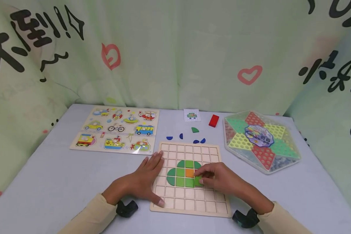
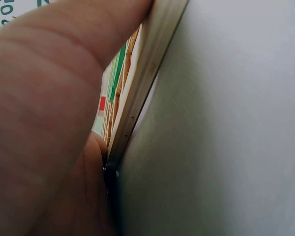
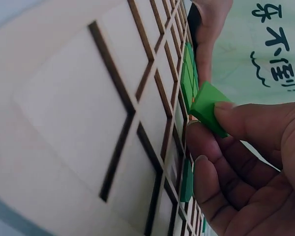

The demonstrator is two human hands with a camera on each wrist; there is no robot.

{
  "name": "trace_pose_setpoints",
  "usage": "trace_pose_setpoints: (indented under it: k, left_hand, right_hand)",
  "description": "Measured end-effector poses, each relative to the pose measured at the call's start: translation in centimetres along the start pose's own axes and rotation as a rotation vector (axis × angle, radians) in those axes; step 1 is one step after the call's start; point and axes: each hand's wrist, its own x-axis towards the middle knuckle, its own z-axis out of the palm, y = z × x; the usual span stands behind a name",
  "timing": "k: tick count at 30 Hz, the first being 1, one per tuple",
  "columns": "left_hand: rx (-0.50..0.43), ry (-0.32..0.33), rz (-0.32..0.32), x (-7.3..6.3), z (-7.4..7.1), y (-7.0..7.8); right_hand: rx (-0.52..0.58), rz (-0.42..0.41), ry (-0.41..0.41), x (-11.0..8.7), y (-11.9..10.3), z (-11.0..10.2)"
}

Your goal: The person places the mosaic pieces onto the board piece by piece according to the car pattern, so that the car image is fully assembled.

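Observation:
A wooden grid board (image 1: 193, 213) lies in front of me. Several light green square tiles (image 1: 180, 182), dark green rounded pieces (image 1: 171, 180) and one orange square tile (image 1: 189, 173) sit in its middle cells. My left hand (image 1: 140, 182) rests with spread fingers along the board's left edge, thumb near the lower left corner. Between thumb and fingers, my right hand (image 1: 220, 178) pinches a light green square tile (image 3: 209, 107), tilted close over the grid at the right of the orange tile. In the left wrist view the thumb (image 2: 44, 93) hides most of the board.
Behind the board lie several blue half-round pieces (image 1: 169, 138), a green quarter-round piece (image 1: 195, 130), a red block (image 1: 214, 121) and a pattern card (image 1: 191, 115). A vehicle puzzle (image 1: 125, 130) lies at left, a hexagonal Chinese checkers box (image 1: 284, 148) at right.

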Motion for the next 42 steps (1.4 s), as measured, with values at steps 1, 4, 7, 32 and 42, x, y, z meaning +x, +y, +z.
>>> trace_pose_setpoints:
  k: [1,4,7,32,42]
  left_hand:
    - [-0.002,0.001,0.002,0.0,0.0,0.0]
    - [-0.005,0.003,0.006,0.0,0.0,0.0]
    - [-0.006,0.006,0.010,0.0,0.0,0.0]
    - [-0.015,0.006,0.008,-0.1,-0.2,0.1]
    - [-0.011,0.007,-0.006,0.0,0.0,0.1]
  right_hand:
    - [-0.005,0.004,-0.005,-0.1,0.0,0.1]
    - [-0.034,0.014,-0.001,-0.4,0.0,0.1]
    - [-0.060,0.017,0.011,-0.5,0.1,0.2]
    - [-0.098,0.028,0.031,0.0,-0.5,0.9]
    - [-0.087,0.064,0.114,0.8,-0.7,-1.4]
